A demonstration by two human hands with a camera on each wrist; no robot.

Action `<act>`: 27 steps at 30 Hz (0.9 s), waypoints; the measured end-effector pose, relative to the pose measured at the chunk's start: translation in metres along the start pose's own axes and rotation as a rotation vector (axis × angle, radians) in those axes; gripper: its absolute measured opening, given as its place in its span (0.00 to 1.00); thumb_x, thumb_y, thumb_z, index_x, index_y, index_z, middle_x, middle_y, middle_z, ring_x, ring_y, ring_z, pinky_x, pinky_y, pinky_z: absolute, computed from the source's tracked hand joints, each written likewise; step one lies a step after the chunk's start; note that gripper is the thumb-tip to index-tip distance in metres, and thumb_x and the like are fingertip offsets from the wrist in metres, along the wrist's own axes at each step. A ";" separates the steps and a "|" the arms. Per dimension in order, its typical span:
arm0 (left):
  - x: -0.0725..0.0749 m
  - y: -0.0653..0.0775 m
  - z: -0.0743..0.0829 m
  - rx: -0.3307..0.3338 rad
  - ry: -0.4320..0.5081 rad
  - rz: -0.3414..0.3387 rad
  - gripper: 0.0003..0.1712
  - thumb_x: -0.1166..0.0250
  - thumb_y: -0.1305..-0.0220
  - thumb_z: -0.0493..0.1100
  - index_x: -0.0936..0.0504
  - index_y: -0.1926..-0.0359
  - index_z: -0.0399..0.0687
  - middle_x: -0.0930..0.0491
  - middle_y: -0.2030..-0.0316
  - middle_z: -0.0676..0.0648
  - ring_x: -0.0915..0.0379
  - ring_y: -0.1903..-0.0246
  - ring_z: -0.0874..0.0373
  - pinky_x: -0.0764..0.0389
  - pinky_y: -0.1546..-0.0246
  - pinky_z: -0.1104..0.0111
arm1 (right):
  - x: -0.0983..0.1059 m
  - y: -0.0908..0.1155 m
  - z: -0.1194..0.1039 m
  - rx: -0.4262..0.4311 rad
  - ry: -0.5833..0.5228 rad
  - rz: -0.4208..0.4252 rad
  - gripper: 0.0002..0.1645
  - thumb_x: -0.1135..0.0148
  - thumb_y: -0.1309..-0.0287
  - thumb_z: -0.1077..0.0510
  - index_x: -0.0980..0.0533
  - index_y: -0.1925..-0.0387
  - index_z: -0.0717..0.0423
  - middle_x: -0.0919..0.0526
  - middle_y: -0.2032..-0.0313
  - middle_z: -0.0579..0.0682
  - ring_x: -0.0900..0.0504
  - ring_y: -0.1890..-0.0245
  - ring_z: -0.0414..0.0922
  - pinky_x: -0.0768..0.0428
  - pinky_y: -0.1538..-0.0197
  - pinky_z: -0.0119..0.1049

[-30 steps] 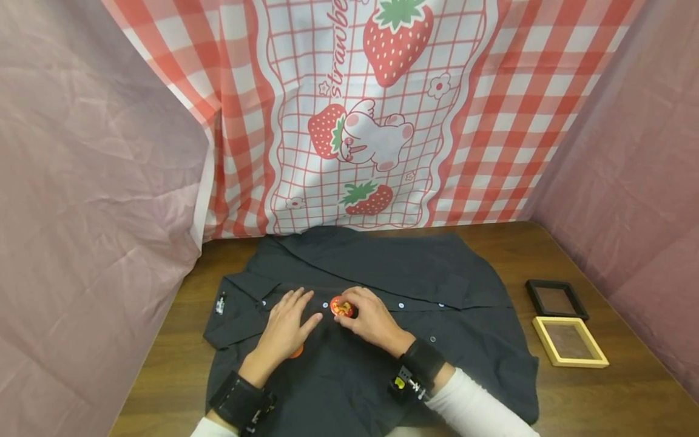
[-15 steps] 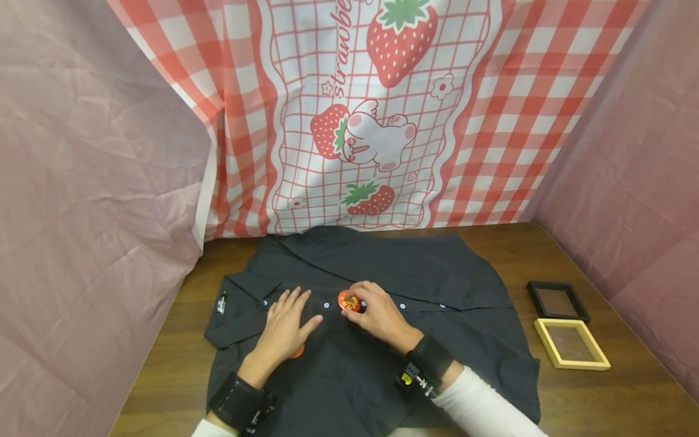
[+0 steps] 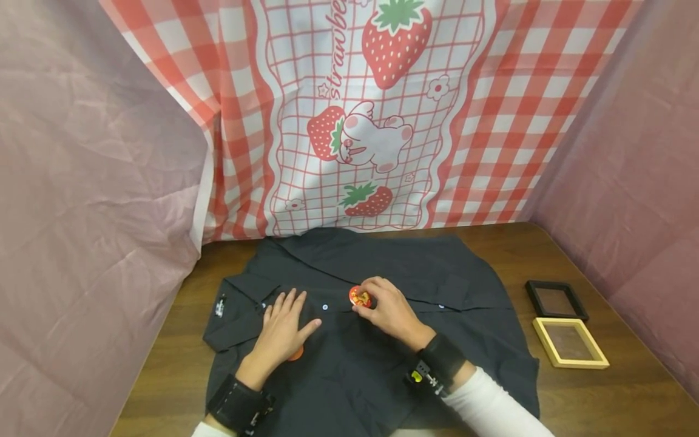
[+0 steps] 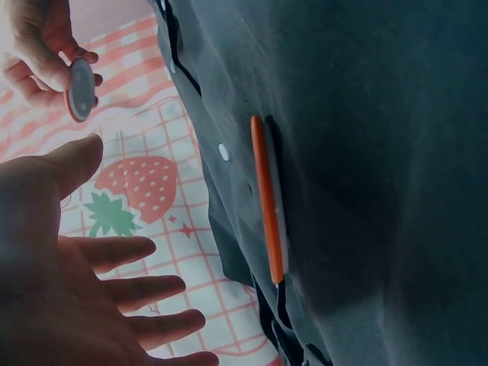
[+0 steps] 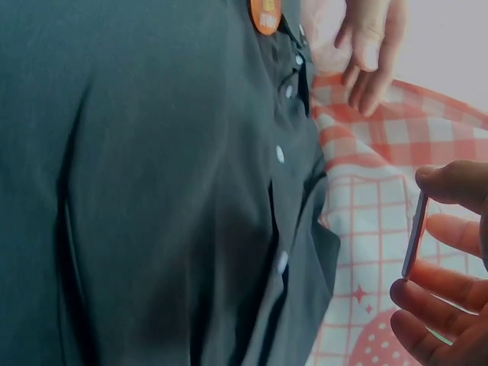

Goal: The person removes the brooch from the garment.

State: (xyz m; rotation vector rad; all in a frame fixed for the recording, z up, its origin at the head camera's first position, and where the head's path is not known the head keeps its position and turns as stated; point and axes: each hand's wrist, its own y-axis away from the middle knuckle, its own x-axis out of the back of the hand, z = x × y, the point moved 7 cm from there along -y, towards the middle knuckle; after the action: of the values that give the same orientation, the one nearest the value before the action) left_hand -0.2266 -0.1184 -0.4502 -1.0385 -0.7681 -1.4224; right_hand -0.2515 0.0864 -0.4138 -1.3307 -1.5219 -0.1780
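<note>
A dark button-up shirt [image 3: 344, 376] lies spread on the table, its collar to the left. Between thumb and fingers my right hand [image 3: 393, 315] pinches a round red badge [image 3: 358, 297] with a yellow design, above the shirt's button line. Seen from the left wrist, the held badge's grey back [image 4: 81, 91] faces the camera; the right wrist view has the badge [image 5: 415, 236] edge-on, apart from the cloth. My left hand [image 3: 281, 334] hovers over the shirt near the collar, fingers spread, holding nothing. Partly hidden below it, an orange round badge [image 4: 267, 202] sits against the shirt front.
Right of the shirt, a black square frame [image 3: 557, 298] and a pale yellow frame [image 3: 570, 343] lie on the brown wooden table [image 3: 590, 400]. A red checked strawberry cloth [image 3: 464, 152] hangs behind the table. Pinkish curtains [image 3: 93, 212] flank both sides.
My right hand has moved to the right and slightly farther from me, carrying the red badge along the button line. My left hand has barely moved.
</note>
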 end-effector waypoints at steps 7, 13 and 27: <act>-0.004 0.002 -0.002 0.021 0.015 -0.017 0.43 0.35 0.38 0.59 0.36 0.29 0.43 0.41 0.29 0.33 0.48 0.29 0.33 0.44 0.35 0.34 | 0.016 0.004 0.008 -0.011 0.012 0.020 0.16 0.22 0.56 0.54 0.18 0.65 0.51 0.18 0.61 0.47 0.21 0.60 0.45 0.21 0.58 0.40; -0.009 0.004 -0.001 0.021 0.023 -0.060 0.43 0.34 0.38 0.58 0.37 0.29 0.43 0.42 0.28 0.33 0.47 0.29 0.33 0.42 0.36 0.34 | 0.025 0.013 0.016 -0.030 0.024 0.028 0.16 0.21 0.57 0.53 0.18 0.65 0.51 0.18 0.62 0.46 0.22 0.63 0.43 0.22 0.61 0.38; -0.007 0.011 -0.010 0.040 0.046 -0.113 0.46 0.33 0.40 0.58 0.39 0.28 0.42 0.43 0.28 0.32 0.48 0.29 0.32 0.41 0.37 0.35 | 0.037 0.028 0.032 -0.065 0.023 0.055 0.17 0.21 0.57 0.54 0.18 0.65 0.52 0.19 0.62 0.47 0.22 0.64 0.43 0.22 0.62 0.38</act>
State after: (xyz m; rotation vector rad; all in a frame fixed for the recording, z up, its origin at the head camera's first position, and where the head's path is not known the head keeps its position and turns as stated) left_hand -0.2179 -0.1257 -0.4613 -0.9407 -0.8292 -1.5158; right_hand -0.2418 0.1424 -0.4136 -1.4155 -1.4700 -0.2085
